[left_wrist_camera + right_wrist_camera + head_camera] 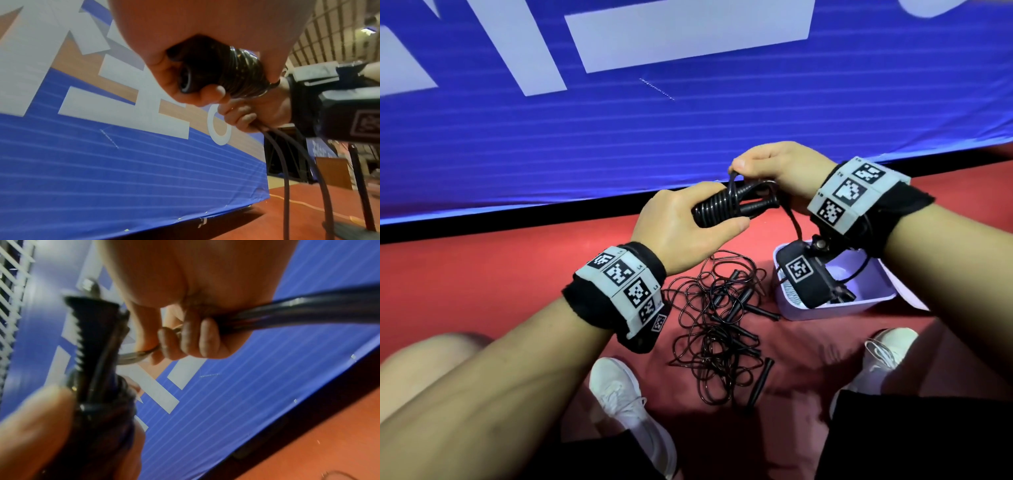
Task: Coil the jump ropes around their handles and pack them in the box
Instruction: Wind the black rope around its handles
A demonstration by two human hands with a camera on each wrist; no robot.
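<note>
My left hand (681, 219) grips a pair of black jump-rope handles (726, 205) with rope wound tightly round them; the coil (236, 71) shows between its thumb and fingers. Just above and to the right, my right hand (767, 168) pinches the loose black rope (308, 313) over the handles' far end. The rope's free length hangs down towards the box. A tangle of more black ropes and handles (722, 329) lies on the red floor between my feet. The pale lilac box (859, 301) stands open to the right of the tangle, under my right wrist.
A blue banner wall (619, 137) with white lettering rises right behind my hands. My white shoes (626, 404) (887, 349) flank the rope pile on the red carpet (482, 291). The wrist camera (804, 277) hangs over the box's opening.
</note>
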